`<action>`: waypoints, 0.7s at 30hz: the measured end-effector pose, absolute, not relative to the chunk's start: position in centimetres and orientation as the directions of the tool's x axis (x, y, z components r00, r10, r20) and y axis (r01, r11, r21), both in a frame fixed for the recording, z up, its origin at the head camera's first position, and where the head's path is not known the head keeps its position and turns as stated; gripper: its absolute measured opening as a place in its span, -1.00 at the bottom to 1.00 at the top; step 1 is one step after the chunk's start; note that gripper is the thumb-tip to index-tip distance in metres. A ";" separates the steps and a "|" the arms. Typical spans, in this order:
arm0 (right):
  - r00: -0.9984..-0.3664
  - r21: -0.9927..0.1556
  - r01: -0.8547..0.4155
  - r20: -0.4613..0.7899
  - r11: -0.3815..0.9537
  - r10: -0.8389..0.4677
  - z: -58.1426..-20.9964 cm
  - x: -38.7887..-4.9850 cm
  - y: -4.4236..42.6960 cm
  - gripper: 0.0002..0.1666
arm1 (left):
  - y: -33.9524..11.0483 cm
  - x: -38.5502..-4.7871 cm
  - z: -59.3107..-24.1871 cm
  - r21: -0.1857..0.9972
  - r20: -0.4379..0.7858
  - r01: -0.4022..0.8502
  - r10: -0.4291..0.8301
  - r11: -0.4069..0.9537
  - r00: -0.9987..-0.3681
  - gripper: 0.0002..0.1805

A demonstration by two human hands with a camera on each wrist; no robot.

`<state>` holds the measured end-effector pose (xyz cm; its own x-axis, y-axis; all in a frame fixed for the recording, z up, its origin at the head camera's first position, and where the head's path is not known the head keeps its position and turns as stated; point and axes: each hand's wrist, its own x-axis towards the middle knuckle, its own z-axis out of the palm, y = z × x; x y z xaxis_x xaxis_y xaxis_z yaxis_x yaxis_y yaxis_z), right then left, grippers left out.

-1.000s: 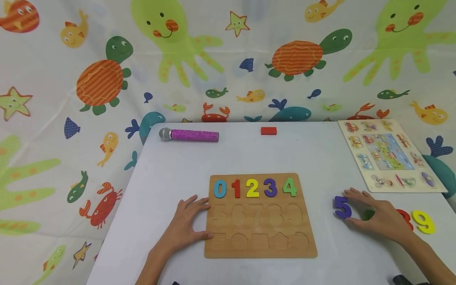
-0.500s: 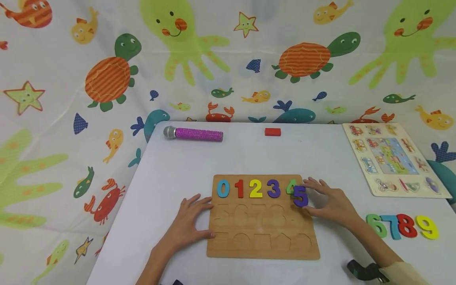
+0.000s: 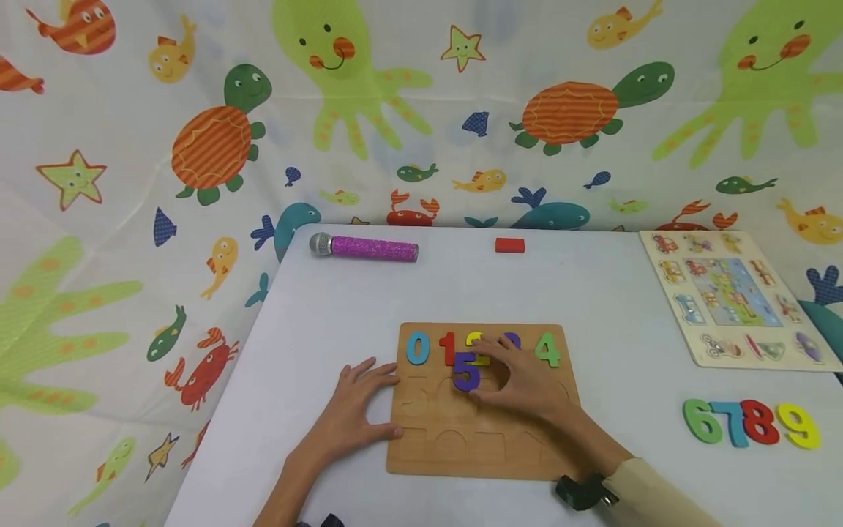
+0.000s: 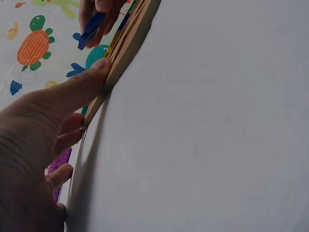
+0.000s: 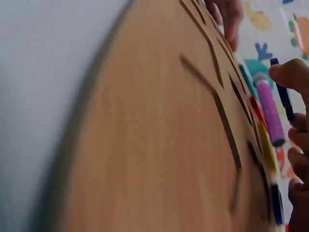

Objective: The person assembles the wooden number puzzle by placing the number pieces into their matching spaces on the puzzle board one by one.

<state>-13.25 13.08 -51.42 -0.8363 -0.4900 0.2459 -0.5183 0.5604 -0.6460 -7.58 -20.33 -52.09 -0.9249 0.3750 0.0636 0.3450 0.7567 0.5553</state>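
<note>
A wooden number board (image 3: 428, 457) lies on the table, with the blue 0 (image 3: 418, 348), red 1 (image 3: 448, 348) and green 4 (image 3: 547, 350) seated in its top row. The yellow 2 and purple 3 there are partly covered by my right hand (image 3: 527, 377). That hand pinches a purple number 5 (image 3: 466, 372) between thumb and fingers, over the board's left-middle part. In the right wrist view the 5 (image 5: 284, 92) is seen edge-on, above the board's surface. My left hand (image 3: 356, 410) rests at the board's left edge, thumb and extended fingers touching it.
To the right lie a green 6 (image 3: 702, 421), blue 7 (image 3: 733, 423), red 8 (image 3: 759, 421) and yellow 9 (image 3: 798, 426). A picture puzzle (image 3: 718, 351) stands behind them. A toy microphone (image 3: 372, 248) and a red block (image 3: 510, 245) lie at the table's back, before a printed cloth.
My right hand has carried the purple 5 leftward from the table's right side to over the board. The 6, 7 and 8 came into full sight. My left hand stays at the board's edge.
</note>
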 end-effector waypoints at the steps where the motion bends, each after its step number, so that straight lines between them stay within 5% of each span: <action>1: -0.836 -0.645 -0.519 0.245 0.561 -0.491 -51.5 -13.2 12.4 -0.19 | -20.3 -7.6 -52.1 0.555 0.064 0.345 0.375 0.757 -0.925 -0.12; 21: -0.799 -0.623 -0.565 0.248 0.541 -0.548 -52.5 -11.4 6.3 -0.21 | -20.7 -7.7 -52.3 0.552 0.080 0.369 0.393 0.748 -0.916 -0.11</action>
<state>-11.36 6.29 -52.53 -0.7989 -0.5481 0.2478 -0.5645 0.5411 -0.6233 -7.71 -20.67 -52.31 -0.9161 0.3927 0.0804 0.3690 0.7476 0.5523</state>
